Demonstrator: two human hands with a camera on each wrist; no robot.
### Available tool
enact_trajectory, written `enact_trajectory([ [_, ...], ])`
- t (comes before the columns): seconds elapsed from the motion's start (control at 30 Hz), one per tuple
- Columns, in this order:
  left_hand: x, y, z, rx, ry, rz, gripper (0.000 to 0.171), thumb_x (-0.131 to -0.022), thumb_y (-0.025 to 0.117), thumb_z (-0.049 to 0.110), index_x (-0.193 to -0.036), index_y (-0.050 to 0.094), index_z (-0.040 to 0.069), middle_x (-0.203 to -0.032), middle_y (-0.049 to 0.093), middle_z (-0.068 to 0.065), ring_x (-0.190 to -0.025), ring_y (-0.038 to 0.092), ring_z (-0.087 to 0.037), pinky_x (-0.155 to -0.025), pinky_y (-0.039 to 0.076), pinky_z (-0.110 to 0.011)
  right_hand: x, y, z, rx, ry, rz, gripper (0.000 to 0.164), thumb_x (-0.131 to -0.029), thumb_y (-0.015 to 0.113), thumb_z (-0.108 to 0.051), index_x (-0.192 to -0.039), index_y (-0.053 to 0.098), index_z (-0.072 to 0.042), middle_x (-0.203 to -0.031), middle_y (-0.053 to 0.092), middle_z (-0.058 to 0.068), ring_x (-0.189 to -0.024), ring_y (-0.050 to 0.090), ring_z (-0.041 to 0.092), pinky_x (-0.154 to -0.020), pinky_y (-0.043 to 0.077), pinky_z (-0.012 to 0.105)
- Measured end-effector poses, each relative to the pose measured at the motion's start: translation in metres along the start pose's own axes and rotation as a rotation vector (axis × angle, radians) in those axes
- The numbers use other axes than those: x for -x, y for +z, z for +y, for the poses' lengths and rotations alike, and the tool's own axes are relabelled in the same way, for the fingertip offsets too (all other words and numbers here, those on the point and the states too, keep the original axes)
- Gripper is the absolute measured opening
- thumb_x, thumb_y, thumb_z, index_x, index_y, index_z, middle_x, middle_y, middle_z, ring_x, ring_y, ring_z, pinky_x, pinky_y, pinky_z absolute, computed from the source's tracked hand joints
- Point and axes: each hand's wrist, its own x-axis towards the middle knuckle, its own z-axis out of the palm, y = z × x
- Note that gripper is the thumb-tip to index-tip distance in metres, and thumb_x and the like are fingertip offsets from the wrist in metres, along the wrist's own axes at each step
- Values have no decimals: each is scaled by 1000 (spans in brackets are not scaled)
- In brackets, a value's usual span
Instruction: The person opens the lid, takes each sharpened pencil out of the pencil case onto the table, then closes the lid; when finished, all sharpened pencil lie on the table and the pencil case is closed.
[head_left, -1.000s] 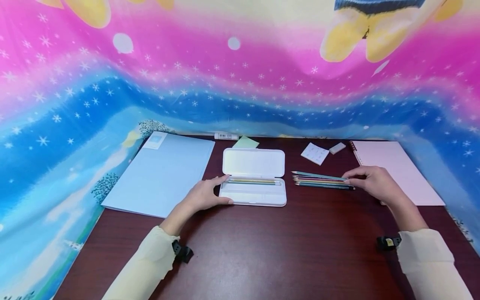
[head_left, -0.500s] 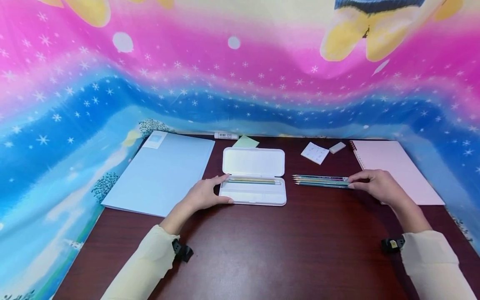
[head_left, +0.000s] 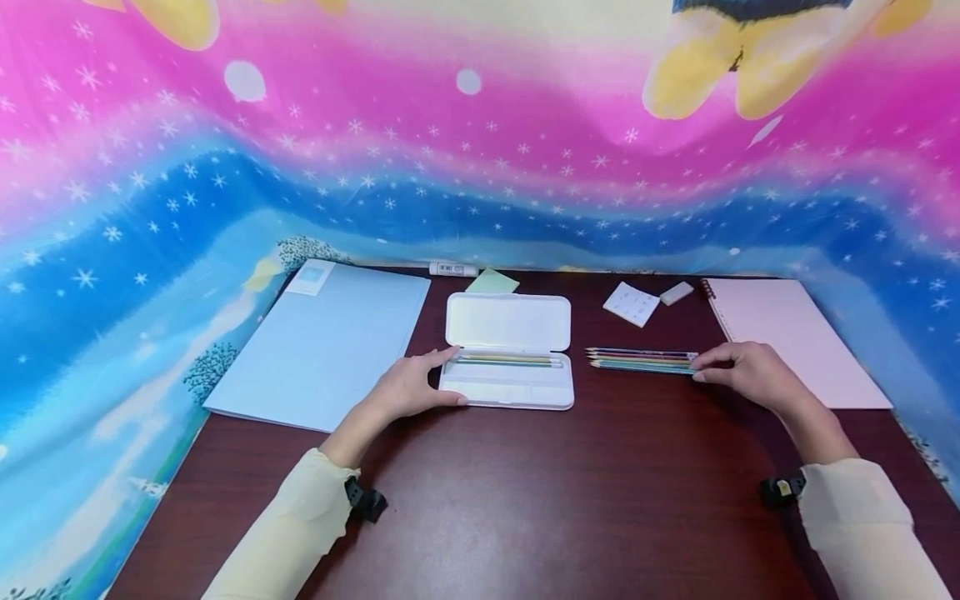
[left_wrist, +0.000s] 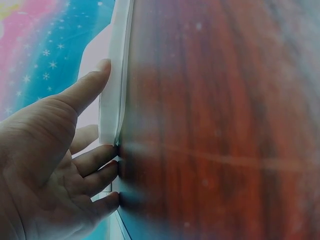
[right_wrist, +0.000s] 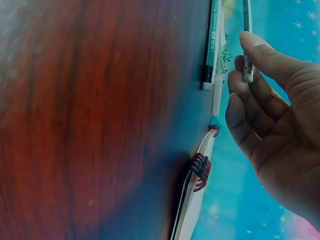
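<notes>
My left hand (head_left: 405,387) holds the left end of an open white pencil case (head_left: 517,396), thumb at its front edge and fingers toward the hinge. In the left wrist view the thumb lies along the case wall (left_wrist: 111,107). A few pencils (head_left: 510,361) lie in the case's back compartment. To the right of the case is a row of several coloured pencils (head_left: 637,360), tips pointing left. My right hand (head_left: 757,379) is at their blunt ends. In the right wrist view it pinches one pencil (right_wrist: 246,20) near its white eraser, while a green pencil (right_wrist: 213,45) lies beside it on the table.
A pale blue folder (head_left: 330,350) lies left, a pink spiral notebook (head_left: 806,342) right. Along the back are a glue stick (head_left: 453,270), green sticky notes (head_left: 492,282), a small white printed pad (head_left: 632,304) and an eraser (head_left: 677,293). A patterned cloth (head_left: 480,167) surrounds the table.
The slanted top pencil has come down level with the others. My right hand moved slightly toward me, and its fingertips stay at the pencils' ends. My left hand and the case have not moved.
</notes>
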Motion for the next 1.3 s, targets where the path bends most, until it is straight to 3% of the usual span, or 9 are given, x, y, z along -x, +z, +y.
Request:
enact_trajectory([
  [0.1, 0, 0, 0, 1, 1, 0, 93, -80, 79, 59, -157, 39, 28, -158, 44, -18, -146, 44, -34, -114, 41, -54, 0, 0, 3, 12, 0, 4, 14, -90, 78, -29, -100, 82, -20, -110, 77, 12, -104, 67, 30, -80, 50, 25],
  [0.2, 1, -1, 0, 1, 0, -2, 93, -80, 79, 59, -157, 39, 27, -158, 44, -19, -146, 44, -35, -114, 41, -54, 0, 0, 5, 17, 2, -1, 13, -90, 78, -28, -99, 82, -20, -110, 77, 11, -102, 67, 26, -77, 49, 22],
  [0.5, 1, 0, 0, 2, -2, 4, 94, -79, 79, 60, -158, 39, 28, -158, 43, -19, -146, 44, -35, -114, 41, -54, -4, 2, 9, 30, -8, -24, 8, -91, 77, -23, -98, 81, -19, -100, 77, 4, -86, 59, 12, -73, 48, 25],
  [0.73, 1, -1, 2, -1, 0, 2, 94, -80, 79, 60, -158, 38, 27, -158, 43, -19, -145, 44, -35, -114, 42, -54, -5, 6, 11, 25, 18, -34, 9, -91, 76, -19, -98, 78, -15, -90, 72, 1, -79, 54, 13, -68, 45, 27],
  [1.3, 0, 0, 1, -4, 3, 4, 94, -79, 79, 60, -157, 39, 27, -157, 44, -19, -145, 45, -35, -113, 42, -54, -11, 13, 11, 91, -30, -16, 6, -87, 78, -12, -89, 74, -15, -82, 67, -1, -75, 54, 15, -71, 44, 35],
])
